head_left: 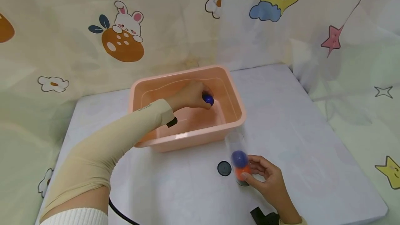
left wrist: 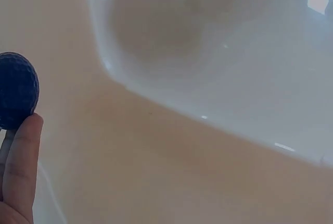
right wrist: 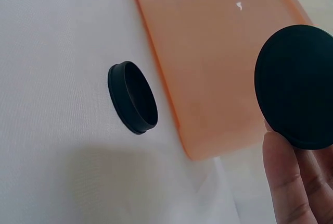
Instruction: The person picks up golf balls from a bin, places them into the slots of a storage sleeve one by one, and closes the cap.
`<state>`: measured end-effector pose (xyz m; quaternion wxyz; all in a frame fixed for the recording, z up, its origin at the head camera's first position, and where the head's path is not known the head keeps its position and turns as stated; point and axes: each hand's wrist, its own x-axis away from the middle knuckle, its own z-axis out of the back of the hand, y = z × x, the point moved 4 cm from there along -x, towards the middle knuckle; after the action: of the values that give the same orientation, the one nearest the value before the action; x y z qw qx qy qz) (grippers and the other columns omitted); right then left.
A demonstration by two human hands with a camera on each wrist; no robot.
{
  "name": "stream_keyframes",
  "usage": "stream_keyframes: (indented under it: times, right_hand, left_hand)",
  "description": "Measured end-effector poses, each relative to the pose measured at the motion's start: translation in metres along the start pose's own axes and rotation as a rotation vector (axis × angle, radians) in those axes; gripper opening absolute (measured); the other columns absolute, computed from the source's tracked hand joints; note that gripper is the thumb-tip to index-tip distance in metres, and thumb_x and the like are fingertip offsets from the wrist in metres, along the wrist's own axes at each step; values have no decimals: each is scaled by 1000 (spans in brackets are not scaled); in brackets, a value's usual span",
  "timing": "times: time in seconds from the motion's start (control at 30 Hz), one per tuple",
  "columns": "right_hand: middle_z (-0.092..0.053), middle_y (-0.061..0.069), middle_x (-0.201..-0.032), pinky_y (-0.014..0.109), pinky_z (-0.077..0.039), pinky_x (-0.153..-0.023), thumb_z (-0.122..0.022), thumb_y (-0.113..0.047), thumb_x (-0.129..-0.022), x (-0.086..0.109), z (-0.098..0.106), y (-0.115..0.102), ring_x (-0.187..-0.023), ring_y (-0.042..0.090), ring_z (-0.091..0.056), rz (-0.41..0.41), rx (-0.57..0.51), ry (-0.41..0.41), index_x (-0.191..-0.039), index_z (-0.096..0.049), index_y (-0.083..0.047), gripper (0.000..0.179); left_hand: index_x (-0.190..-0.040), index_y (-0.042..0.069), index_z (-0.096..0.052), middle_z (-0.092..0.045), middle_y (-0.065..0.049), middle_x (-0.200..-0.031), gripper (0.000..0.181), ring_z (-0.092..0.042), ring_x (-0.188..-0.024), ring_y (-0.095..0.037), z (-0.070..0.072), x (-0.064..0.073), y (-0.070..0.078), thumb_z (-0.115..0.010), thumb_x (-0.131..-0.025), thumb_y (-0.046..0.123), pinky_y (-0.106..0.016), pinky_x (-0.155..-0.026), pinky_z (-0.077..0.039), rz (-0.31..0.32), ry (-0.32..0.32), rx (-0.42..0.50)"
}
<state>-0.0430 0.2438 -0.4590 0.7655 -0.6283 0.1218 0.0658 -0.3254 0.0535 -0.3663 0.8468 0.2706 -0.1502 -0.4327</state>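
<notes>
Inside the pink plastic tub [head_left: 187,133], my left hand [head_left: 193,96] pinches a dark blue ball [head_left: 208,99]. The left wrist view shows this ball [left wrist: 18,91] with a dimpled surface like a golf ball, held at the fingertips. My right hand [head_left: 269,178] grips the lower part of a clear tube [head_left: 235,141], which leans slightly. Within the tube a blue ball [head_left: 239,159] sits on top of an orange ball [head_left: 242,173]. A round black base [right wrist: 296,86] closes the tube's lower end. The tube's top is uncovered.
A loose black cap [head_left: 224,168] lies on the white-covered table [head_left: 300,141] just left of the tube. Behind the tub hangs a patterned cloth [head_left: 175,20]. Near the front edge a black cable [head_left: 122,214] runs beside the left arm.
</notes>
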Motion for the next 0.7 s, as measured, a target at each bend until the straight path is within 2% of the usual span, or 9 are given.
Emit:
stream_keyframes:
  times: [0.2, 0.5, 0.7]
  right_hand:
    - [-76, -10, -116, 20, -63, -80, -83, 13, -85, 1, 0, -1, -98, 11, -77, 11, -4, 0, -123, -69, 11, 41]
    - [-76, -11, -115, 21, -63, -78, -88, 3, -87, 2, -3, -2, -98, 13, -77, -19, 9, 3, -123, -70, 9, 41]
    - [-76, -12, -114, 22, -64, -77, -86, 9, -85, 3, -4, -3, -97, 10, -76, -26, 17, 3, -124, -70, 10, 41]
  left_hand:
    - [-109, 1, -83, -81, -8, -103, 30, -64, -84, -17, 8, 9, 13, -85, -83, 15, -25, -75, -52, -2, 26, -32]
    - [-118, 4, -83, -81, -8, -116, 37, -75, -99, -21, 18, 21, 26, -85, -85, 20, -31, -86, -62, 53, 20, -41]
    - [-118, 3, -82, -80, -8, -116, 36, -75, -102, -23, 24, 27, 38, -87, -86, 20, -33, -89, -63, 55, 6, -65]
